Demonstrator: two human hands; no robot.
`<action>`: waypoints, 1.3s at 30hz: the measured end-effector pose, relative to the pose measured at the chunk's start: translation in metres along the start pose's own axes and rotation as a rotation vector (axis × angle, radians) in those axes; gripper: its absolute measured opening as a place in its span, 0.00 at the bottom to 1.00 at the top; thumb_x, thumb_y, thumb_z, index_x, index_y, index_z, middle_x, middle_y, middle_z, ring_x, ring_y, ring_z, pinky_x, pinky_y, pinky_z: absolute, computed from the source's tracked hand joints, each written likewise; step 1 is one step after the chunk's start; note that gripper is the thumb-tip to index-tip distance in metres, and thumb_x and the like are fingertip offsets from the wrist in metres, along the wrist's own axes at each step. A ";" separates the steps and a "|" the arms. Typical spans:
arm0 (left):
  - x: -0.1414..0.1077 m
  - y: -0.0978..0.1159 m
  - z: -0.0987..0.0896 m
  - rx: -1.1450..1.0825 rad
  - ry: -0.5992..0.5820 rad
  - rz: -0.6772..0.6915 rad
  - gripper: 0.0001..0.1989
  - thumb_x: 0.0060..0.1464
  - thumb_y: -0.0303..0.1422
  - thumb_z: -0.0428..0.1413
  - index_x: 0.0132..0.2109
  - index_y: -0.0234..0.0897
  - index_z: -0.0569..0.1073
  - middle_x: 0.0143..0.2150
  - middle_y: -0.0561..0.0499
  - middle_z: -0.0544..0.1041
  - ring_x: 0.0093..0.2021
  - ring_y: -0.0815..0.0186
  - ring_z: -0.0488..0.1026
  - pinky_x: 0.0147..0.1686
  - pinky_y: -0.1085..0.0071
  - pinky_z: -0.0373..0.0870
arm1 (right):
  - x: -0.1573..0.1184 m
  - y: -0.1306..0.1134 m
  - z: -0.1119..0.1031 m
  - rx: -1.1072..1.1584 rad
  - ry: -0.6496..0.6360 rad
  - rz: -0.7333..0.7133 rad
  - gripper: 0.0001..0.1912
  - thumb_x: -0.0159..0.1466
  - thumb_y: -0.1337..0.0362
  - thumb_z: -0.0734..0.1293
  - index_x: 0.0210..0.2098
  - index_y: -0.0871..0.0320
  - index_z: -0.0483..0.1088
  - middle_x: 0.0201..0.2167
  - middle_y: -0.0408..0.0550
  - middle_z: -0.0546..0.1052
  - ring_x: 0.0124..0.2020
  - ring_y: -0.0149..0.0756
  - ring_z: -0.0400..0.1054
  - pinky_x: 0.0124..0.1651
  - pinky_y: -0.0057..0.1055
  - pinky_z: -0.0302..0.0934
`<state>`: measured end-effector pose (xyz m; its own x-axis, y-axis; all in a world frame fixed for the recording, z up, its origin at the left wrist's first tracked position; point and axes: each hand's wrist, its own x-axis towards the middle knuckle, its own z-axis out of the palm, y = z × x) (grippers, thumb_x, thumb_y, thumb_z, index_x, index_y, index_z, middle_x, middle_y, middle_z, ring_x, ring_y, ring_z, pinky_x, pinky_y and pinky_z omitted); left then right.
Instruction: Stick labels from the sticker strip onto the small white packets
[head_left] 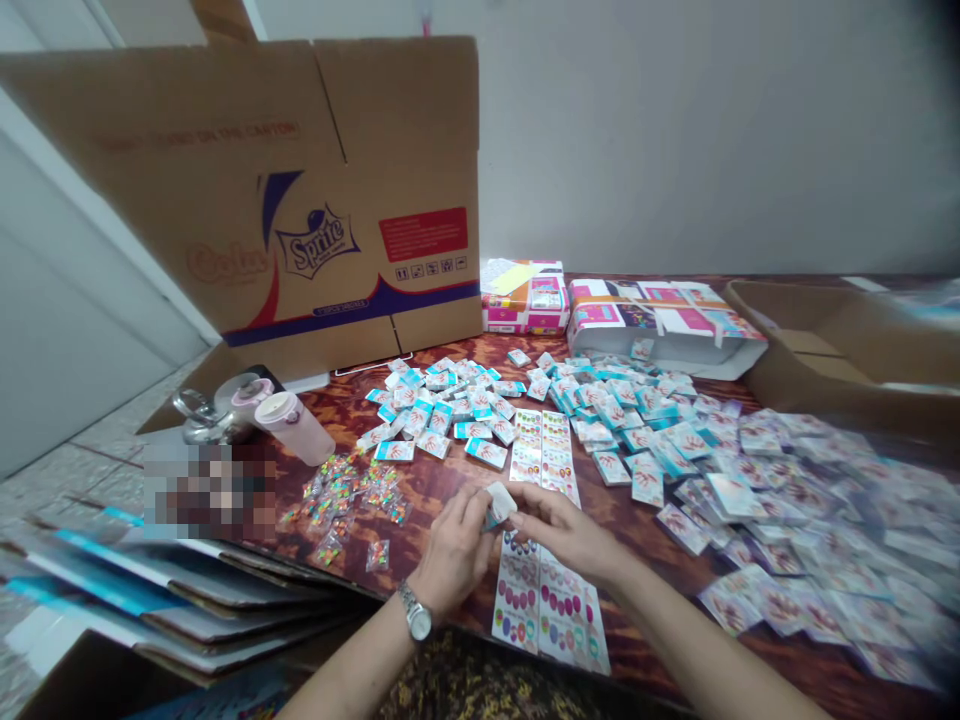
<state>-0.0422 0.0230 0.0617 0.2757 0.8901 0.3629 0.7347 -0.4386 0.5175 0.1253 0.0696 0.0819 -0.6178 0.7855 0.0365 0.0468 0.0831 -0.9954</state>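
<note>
Pinching a small white box [498, 503] between thumb and fingers, the left hand [454, 550] is holding it in front of the body, a wristwatch [415, 612] circling that wrist. The right hand [555, 525] is meeting the box from the other side, thumb and fingertips curling at its right edge; whether they are gripping or merely steadying it, I cannot tell. Beneath and beyond both hands, printed sheets [517, 600] are lying side by side on the red-brown table [442, 485], showing rows of colourful nail shapes. Left of the left hand, clear packets of bright bits [379, 555] are lying loose, and a pale pink bottle [300, 425] is standing past them. Ahead of the hands, small blue-and-white boxes [450, 400] are lying in heaps to either side of the sheets. Right of the right hand, many purple-edged packs [810, 540] are overlapping one another. Well beyond the hands, a large Sprite carton [360, 190] is standing forward left, while patterned boxes [660, 325] and an open cardboard box [832, 350] are sitting forward right.
</note>
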 end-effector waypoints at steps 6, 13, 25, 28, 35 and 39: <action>-0.002 0.004 0.004 0.007 0.054 0.014 0.19 0.52 0.22 0.47 0.52 0.36 0.59 0.49 0.42 0.67 0.50 0.59 0.65 0.49 0.60 0.66 | -0.003 -0.003 0.012 -0.225 0.227 -0.049 0.11 0.63 0.62 0.60 0.43 0.57 0.68 0.31 0.45 0.73 0.31 0.33 0.66 0.35 0.28 0.60; -0.005 0.001 0.004 0.117 0.090 0.036 0.21 0.53 0.22 0.44 0.54 0.33 0.57 0.49 0.40 0.68 0.52 0.58 0.65 0.50 0.60 0.66 | -0.006 -0.005 0.025 -0.264 0.324 -0.115 0.12 0.63 0.60 0.60 0.41 0.54 0.71 0.38 0.49 0.74 0.39 0.39 0.67 0.42 0.33 0.61; -0.010 -0.001 0.017 0.211 0.188 -0.026 0.26 0.55 0.26 0.44 0.60 0.28 0.49 0.48 0.37 0.70 0.47 0.57 0.70 0.44 0.62 0.70 | 0.000 0.001 0.036 -0.336 0.449 -0.073 0.07 0.60 0.64 0.62 0.34 0.55 0.72 0.32 0.49 0.73 0.33 0.38 0.68 0.36 0.33 0.63; -0.010 -0.001 0.018 0.284 0.181 -0.001 0.26 0.56 0.25 0.43 0.61 0.29 0.48 0.51 0.36 0.68 0.49 0.56 0.68 0.46 0.60 0.69 | -0.005 -0.003 0.044 -0.471 0.469 -0.171 0.11 0.61 0.67 0.59 0.39 0.53 0.72 0.36 0.50 0.73 0.39 0.41 0.67 0.42 0.37 0.62; -0.007 -0.004 0.025 0.239 0.162 -0.077 0.28 0.56 0.23 0.41 0.63 0.30 0.45 0.53 0.35 0.67 0.52 0.55 0.66 0.48 0.57 0.66 | -0.011 0.011 0.052 -0.429 0.440 -0.173 0.17 0.63 0.67 0.58 0.51 0.51 0.64 0.44 0.50 0.71 0.46 0.41 0.64 0.49 0.38 0.60; -0.002 -0.005 0.024 0.160 0.085 -0.057 0.31 0.56 0.30 0.46 0.64 0.31 0.43 0.57 0.35 0.62 0.57 0.54 0.61 0.51 0.56 0.63 | 0.014 0.027 0.012 -0.262 0.376 -0.047 0.15 0.60 0.61 0.62 0.47 0.55 0.67 0.41 0.49 0.72 0.39 0.37 0.68 0.42 0.34 0.64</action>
<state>-0.0314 0.0264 0.0405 0.1822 0.8964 0.4041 0.8389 -0.3561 0.4117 0.1084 0.0753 0.0548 -0.2989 0.9410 0.1587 0.2522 0.2383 -0.9379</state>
